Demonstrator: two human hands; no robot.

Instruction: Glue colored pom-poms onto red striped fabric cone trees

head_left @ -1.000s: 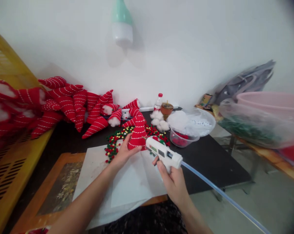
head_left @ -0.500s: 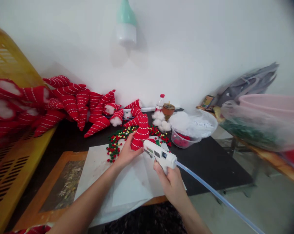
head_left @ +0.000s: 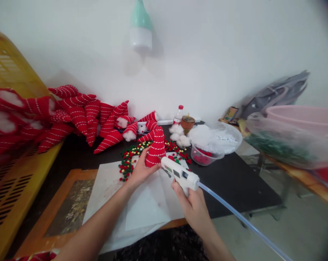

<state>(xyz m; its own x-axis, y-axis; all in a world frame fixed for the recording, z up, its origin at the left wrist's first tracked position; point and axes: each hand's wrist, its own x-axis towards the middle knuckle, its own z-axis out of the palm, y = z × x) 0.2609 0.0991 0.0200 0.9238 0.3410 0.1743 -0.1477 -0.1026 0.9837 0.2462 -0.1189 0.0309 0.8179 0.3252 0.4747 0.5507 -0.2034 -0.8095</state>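
A red cone-shaped fabric hat with white stitched lines (head_left: 156, 146) stands upright in my left hand (head_left: 142, 169), whose fingers wrap its lower left side. My right hand (head_left: 192, 204) grips a white glue gun (head_left: 180, 175), its nozzle at the lower right of the red hat. A long translucent glue stick (head_left: 234, 214) runs out of the gun's back toward the lower right. Beneath both hands lie white paper sheets (head_left: 147, 206). Small red, green and yellow pompoms (head_left: 127, 163) are spread around the hat.
Many red striped cones (head_left: 79, 117) are heaped at left by a yellow plastic basket (head_left: 41, 165). Behind are white fluff balls (head_left: 180, 136), a bottle (head_left: 178, 115) and a brown cup (head_left: 188, 123). A clear tub (head_left: 206, 157) stands right; a pink basin (head_left: 302, 115) is farther right.
The held red hat has tilted slightly to the left. The glue gun has shifted slightly right and down, its nozzle still beside the hat.
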